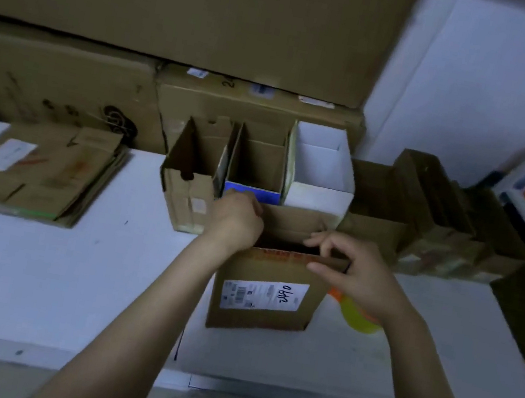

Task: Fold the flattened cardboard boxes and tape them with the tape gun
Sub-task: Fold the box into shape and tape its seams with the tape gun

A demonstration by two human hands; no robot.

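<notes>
White table (34,265), hands (236,220) (350,276) pinching box (253,265) rim

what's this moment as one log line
step: folding box; left hand: grips far-left corner; right hand: pinches near flap

Single head-worn wide-angle view, looking forward and down, close over white table (34,265), facing stacked cartons (182,4)

A brown cardboard box (258,299) with a white label stands open-topped, flattened boxes (32,174) stacked well left.
</notes>
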